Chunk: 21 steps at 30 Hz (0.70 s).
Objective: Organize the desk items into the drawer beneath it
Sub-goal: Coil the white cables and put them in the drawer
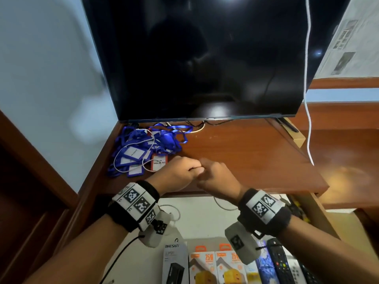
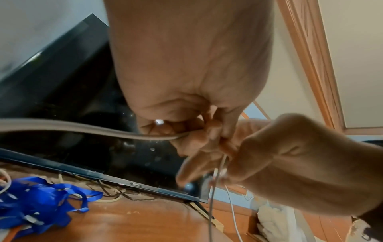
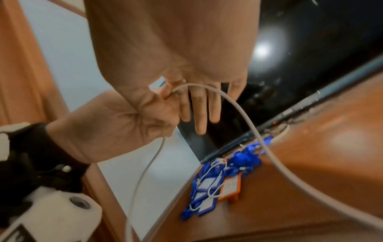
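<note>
Hands: left hand [image 1: 180, 171] and right hand [image 1: 215, 177] are meeting, knuckles touching, above the table [image 1: 246, 156].
Wrist views: each grip is pinching a white cable [image 3: 238, 108], hidden in the head view.
Table: blue lanyards [image 1: 143, 148] are lying beside the television [image 1: 205, 58].
Drawer [image 1: 201, 218]: standing open, holding boxed chargers [image 1: 205, 265].

Both forearms reach fwd, wrists strapped w/ marker bands, hands meeting knuckle to knuckle just above the counter [image 1: 256, 152] front edge. Left hand [image 1: 180, 171] is fisted, fingers curled round a thin white cable [image 2: 103, 129] that runs out past its thumb side. Right hand [image 1: 217, 177] pinches the same cable betw. thumb and index finger, other fingers [image 3: 202, 111] hanging straighter, its thumb side touching the left fist.
</note>
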### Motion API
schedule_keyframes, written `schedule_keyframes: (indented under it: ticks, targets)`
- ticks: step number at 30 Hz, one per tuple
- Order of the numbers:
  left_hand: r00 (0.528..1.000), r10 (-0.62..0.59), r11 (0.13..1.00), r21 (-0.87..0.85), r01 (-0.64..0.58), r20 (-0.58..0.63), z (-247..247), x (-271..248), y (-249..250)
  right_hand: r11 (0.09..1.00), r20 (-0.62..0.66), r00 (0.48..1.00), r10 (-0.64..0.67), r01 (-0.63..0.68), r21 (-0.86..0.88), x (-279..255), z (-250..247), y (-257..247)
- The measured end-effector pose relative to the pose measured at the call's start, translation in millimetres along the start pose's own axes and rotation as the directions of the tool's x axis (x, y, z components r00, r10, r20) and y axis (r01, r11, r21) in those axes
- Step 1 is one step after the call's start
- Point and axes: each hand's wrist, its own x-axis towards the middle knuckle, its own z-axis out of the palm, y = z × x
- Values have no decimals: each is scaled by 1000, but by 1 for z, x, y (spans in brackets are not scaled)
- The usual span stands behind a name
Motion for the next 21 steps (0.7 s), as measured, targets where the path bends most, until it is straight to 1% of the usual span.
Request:
schedule_keyframes:
  ticks: [2, 3, 5, 7, 8, 10, 11, 13, 15, 16, 17, 18, 19, 21]
  targets:
    - [1000, -13, 1000, -8, 13, -15, 2, -3, -5, 983, 54, 996, 65, -73, 166, 0, -1, 7]
    - [1000, -23, 999, -25, 23, 4, 4, -7, -9, 971, 66, 994, 87, -99, 218, -1, -2, 10]
    - [996, -61, 995, -73, 66, 63, 7, -17, -18, 971, 69, 993, 90, -103, 214, -4, -8, 17]
    - [989, -115, 988, -90, 123, 89, 9, -27, -30, 979, 51, 996, 80, -88, 182, -7, -21, 20]
    - [986, -147, 985, -79, 153, 80, 8, -32, -37, 976, 33, 995, 93, -98, 197, -8, -30, 23]
    - [974, -225, 969, -96, 226, 25, 2, -44, -55, 940, -18, 987, 160, -147, 308, -10, -49, 37]
    - [963, -269, 956, -124, 267, -4, -1, -50, -65, 919, -59, 977, 206, -172, 355, -11, -57, 47]
    - [938, -345, 926, -179, 334, -38, -6, -62, -78, 892, -169, 935, 312, -227, 391, -12, -69, 69]
    - [926, -371, 907, -239, 346, -71, -9, -68, -82, 887, -280, 869, 408, -305, 347, -13, -71, 90]
    - [923, -373, 903, -266, 337, -96, -10, -68, -81, 883, -311, 841, 443, -350, 312, -14, -70, 96]
    - [920, -373, 901, -286, 327, -124, -10, -68, -79, 882, -313, 830, 461, -389, 268, -15, -65, 99]
    - [919, -366, 900, -308, 308, -150, -9, -66, -75, 886, -287, 841, 458, -409, 217, -16, -59, 100]
    - [918, -361, 899, -322, 296, -165, -7, -63, -72, 894, -238, 862, 447, -423, 147, -17, -52, 96]
    - [922, -348, 900, -337, 277, -170, -1, -56, -63, 918, -95, 914, 396, -396, 18, -19, -33, 84]
